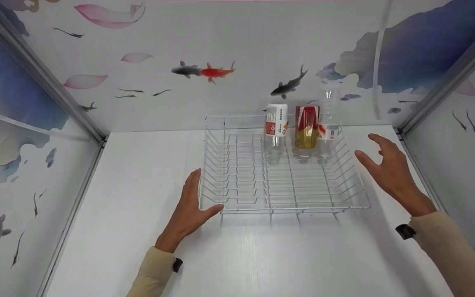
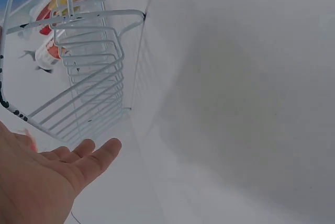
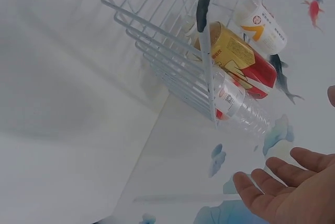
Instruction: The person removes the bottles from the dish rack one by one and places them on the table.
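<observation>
A white wire dish rack [image 1: 283,210] stands on the white table. My left hand [image 1: 188,212] is at its front left corner, fingers straight along the left side and thumb over the front rim; the left wrist view shows those fingers [image 2: 97,164] beside the wires. My right hand [image 1: 390,173] is off the rack's right side with fingers and thumb spread, holding nothing. At the back of the rack stand a clear bottle with a white and red label [image 1: 276,119], a red and gold can [image 1: 307,127] and a taller clear bottle [image 1: 329,107].
A row of bent wire dividers [image 1: 243,165] runs down the rack's left half. Panels with painted fish and petals form the back wall [image 1: 241,33] and both sides. Metal posts [image 1: 43,74] meet the table's back corners.
</observation>
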Demonstrator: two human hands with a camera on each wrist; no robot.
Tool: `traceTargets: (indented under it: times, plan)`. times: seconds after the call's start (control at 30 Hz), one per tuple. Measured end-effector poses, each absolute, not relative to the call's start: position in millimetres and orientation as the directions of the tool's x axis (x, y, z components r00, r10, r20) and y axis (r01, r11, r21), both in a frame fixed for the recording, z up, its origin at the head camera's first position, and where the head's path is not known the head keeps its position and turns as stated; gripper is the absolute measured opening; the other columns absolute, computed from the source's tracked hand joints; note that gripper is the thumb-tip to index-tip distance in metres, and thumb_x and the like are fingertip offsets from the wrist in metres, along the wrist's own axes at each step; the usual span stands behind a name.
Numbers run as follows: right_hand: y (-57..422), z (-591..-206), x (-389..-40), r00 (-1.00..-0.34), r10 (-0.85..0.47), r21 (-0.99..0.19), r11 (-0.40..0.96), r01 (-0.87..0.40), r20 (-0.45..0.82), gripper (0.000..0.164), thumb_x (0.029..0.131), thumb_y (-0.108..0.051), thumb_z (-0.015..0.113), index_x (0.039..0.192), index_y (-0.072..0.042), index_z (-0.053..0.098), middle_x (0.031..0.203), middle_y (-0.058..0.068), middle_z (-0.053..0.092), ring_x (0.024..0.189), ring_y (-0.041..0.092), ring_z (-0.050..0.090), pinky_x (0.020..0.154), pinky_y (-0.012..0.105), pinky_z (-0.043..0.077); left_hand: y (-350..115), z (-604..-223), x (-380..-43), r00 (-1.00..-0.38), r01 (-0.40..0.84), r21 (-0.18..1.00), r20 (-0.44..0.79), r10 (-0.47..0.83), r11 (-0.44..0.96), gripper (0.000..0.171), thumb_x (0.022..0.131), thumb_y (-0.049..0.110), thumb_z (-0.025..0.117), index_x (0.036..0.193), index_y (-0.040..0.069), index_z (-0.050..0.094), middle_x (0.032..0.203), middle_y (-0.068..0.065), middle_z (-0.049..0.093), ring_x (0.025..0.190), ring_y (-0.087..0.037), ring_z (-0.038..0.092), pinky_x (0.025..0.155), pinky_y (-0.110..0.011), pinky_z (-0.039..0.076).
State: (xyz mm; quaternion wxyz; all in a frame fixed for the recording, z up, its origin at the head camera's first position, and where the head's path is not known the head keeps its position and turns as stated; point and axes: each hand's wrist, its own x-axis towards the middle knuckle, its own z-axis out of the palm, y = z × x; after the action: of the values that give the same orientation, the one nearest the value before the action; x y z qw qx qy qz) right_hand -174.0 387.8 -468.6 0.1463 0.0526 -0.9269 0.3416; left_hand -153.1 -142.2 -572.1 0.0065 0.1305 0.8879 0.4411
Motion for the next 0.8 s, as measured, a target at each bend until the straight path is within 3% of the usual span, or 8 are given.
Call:
traceTargets:
  times: [0.27, 0.5, 0.8]
  plan:
    - [388.1, -467.7, -178.9, -0.95, 0.0, -0.618, 0.76, -0.203, 0.313, 0.065, 0.107, -0.024, 0.075, 0.159, 0.006, 0.049, 0.161, 0.032, 0.05, 0.149, 0.053, 0.046, 0.109, 0.075, 0.047, -135.7, -578.4, -155.0, -0.973, 0.155, 0.903, 0.068, 0.222, 0.4, 0.131, 0.087, 0.051, 0.091, 0.178, 0.018, 0.003, 0.182, -0.015, 0.019, 0.163, -0.039, 0.032, 0.134, -0.064, 0.022]
    - [389.9, -465.1, -180.1, -0.955, 0.009, -0.626, 0.758, -0.186, 0.295, 0.067, 0.108, -0.026, 0.074, 0.16, 0.006, 0.047, 0.162, 0.033, 0.048, 0.15, 0.054, 0.044, 0.11, 0.076, 0.045, -132.2, -582.3, -154.7, -0.974, 0.086, 0.962, 0.026, 0.225, 0.258, 0.139, 0.082, 0.044, 0.099, 0.178, 0.023, 0.0, 0.184, -0.01, 0.014, 0.163, -0.04, 0.031, 0.127, -0.063, 0.037]
    - [389.4, -462.8, -183.7, -0.956, 0.007, -0.624, 0.759, -0.186, 0.293, 0.067, 0.108, -0.025, 0.074, 0.161, 0.005, 0.047, 0.162, 0.033, 0.048, 0.147, 0.055, 0.046, 0.108, 0.075, 0.047, -128.8, -584.6, -157.2, -0.974, 0.051, 0.978, 0.004, 0.227, 0.202, 0.141, 0.08, 0.042, 0.101, 0.178, 0.024, 0.002, 0.184, -0.008, 0.009, 0.166, -0.04, 0.027, 0.124, -0.06, 0.042]
